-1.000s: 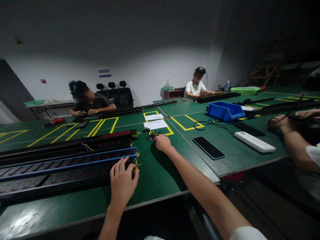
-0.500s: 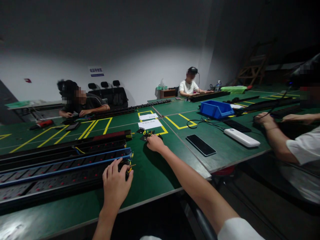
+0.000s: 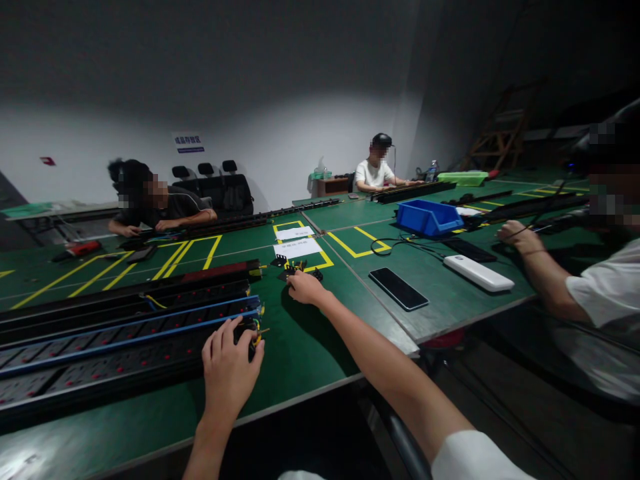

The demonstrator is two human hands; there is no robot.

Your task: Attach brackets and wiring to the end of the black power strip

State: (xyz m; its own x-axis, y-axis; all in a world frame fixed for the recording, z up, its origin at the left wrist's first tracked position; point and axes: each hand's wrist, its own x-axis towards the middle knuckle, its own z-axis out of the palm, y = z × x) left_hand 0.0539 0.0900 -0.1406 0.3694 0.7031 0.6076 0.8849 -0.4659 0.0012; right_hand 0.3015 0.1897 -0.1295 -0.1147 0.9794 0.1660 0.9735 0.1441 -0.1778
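My left hand (image 3: 230, 367) lies over the right end of the nearest long black power strip (image 3: 145, 363), fingers curled round it. Yellow wires (image 3: 259, 333) stick out of that end beside my thumb. With the arm stretched forward, my right hand (image 3: 304, 288) has its fingers closed at a small group of black parts with yellow bits. A small black bracket (image 3: 281, 261) stands just behind these fingers, and another black part (image 3: 317, 274) lies to their right. My fingertips are partly hidden, so what they hold cannot be made out. Blue-edged strips (image 3: 150, 325) lie behind the nearest strip.
Paper labels (image 3: 296, 248) lie ahead within yellow tape. Rightward are a phone (image 3: 399, 289), a white power bank (image 3: 479, 273) with a cable, and a blue bin (image 3: 429, 219). A co-worker's arm (image 3: 550, 277) is at the right; two people sit across the green table (image 3: 320, 347).
The view has shifted slightly, moving everything a little left in the picture. My right hand stays at the small black parts, and my left hand keeps its place on the strip's end.
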